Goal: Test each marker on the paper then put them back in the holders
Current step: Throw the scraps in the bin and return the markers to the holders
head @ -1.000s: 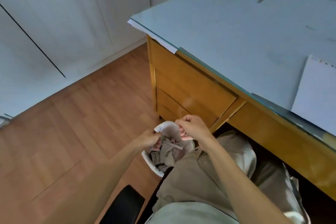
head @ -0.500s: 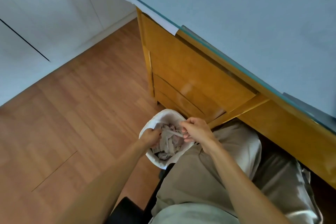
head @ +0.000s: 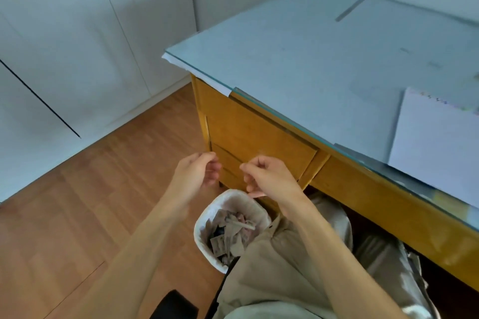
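Observation:
My left hand (head: pixel 197 173) and my right hand (head: pixel 269 179) hover side by side above a white waste bin (head: pixel 204 220) on the floor. Both have loosely curled fingers and hold nothing. The bin is full of crumpled paper scraps (head: pixel 228 235). A white sheet of paper (head: pixel 435 147) with small marks along its far edge lies on the desk at the right. No markers or holders are in view.
The wooden desk (head: pixel 259 134) with a glass top (head: pixel 311 59) and drawers stands right behind my hands. My lap in beige trousers (head: pixel 280 267) sits next to the bin. White cupboard doors (head: pixel 77 46) line the left wall, above a wooden floor (head: pixel 64 215).
Both hands have risen out of the bin and let go of the paper scraps. The view has tilted up, so the sheet on the desk shows again.

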